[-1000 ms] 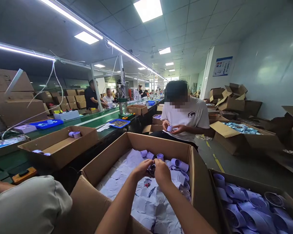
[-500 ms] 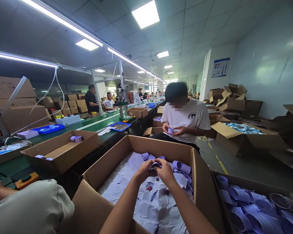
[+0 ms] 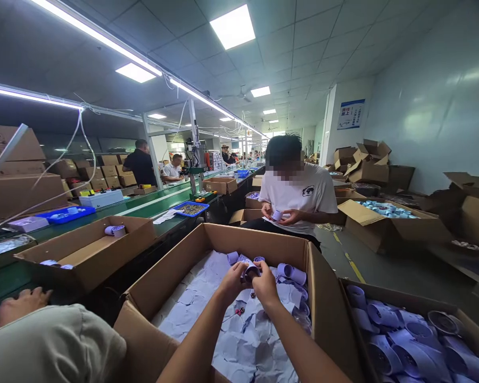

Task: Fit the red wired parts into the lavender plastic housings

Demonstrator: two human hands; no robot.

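I can see the left grip (image 3: 231, 281) and right grip (image 3: 266, 282) both clasping one pale cylinder (image 3: 247, 261) over the open carton (image 3: 259, 241).

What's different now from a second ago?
At the left edge, a neighbour's hand has reached farther in over the green bench; the orange block there no longer shows. Nothing was visibly let go: the person's own left hand and right hand still hold a cylinder above the white paper pieces.
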